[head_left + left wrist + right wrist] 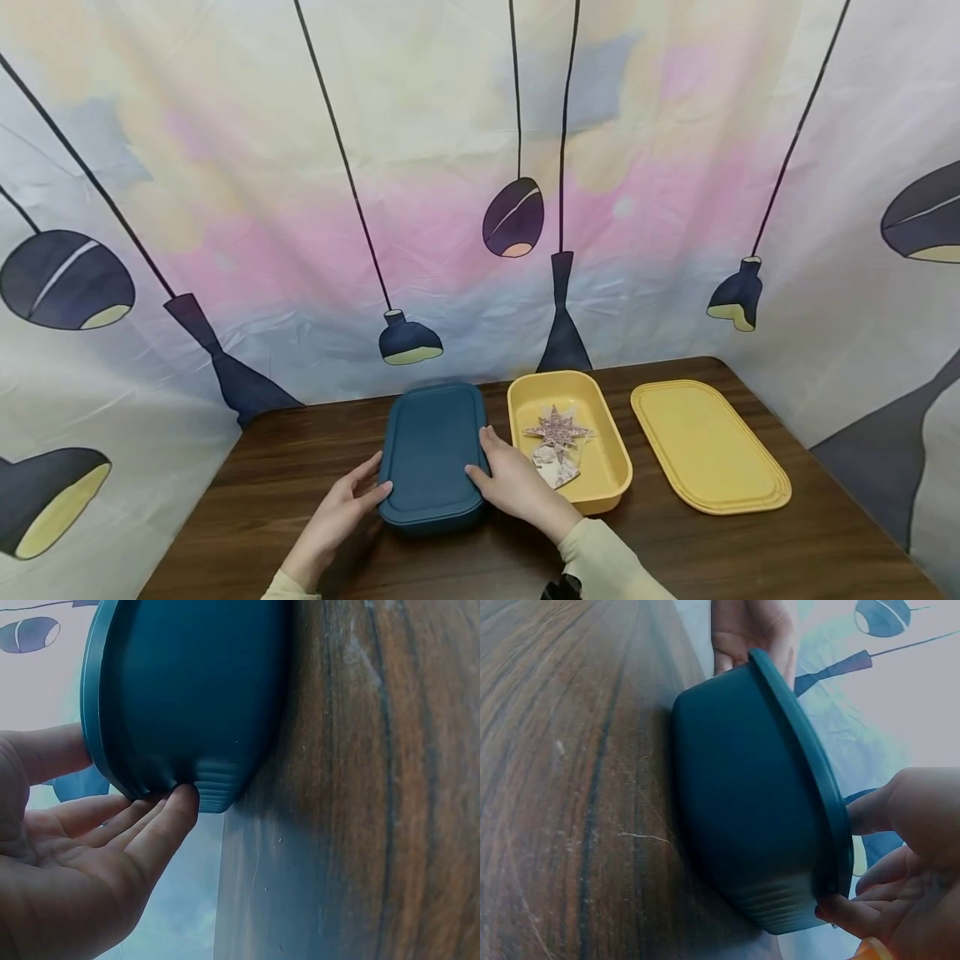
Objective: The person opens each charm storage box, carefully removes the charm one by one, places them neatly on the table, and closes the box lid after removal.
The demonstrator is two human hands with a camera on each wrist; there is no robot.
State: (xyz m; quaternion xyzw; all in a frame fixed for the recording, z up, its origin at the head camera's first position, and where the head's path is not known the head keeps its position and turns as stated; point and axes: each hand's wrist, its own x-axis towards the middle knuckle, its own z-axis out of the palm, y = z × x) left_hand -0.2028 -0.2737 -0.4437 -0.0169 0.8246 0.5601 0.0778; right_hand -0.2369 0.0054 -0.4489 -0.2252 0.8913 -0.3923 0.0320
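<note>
A dark blue lidded box [433, 450] lies flat on the brown table, its lid on top. My left hand [341, 507] grips its left long side, thumb at the lid's edge and fingers against the wall below the rim. From the other side my right hand [521, 485] holds the right long side, thumb near the lid's edge. In the right wrist view the blue box [742, 780] shows its plain wall and ribbed part, with the right hand's fingers [855, 915] at the rim. The box's underside is hidden.
Close to the right hand stands an uncovered yellow box [606, 462] with a glittery pink star [557, 428] and a whitish patterned piece [553, 471] inside. Farther right lies a yellow lid [708, 446]. A curtain printed with lamps [450, 192] hangs behind the table [742, 550].
</note>
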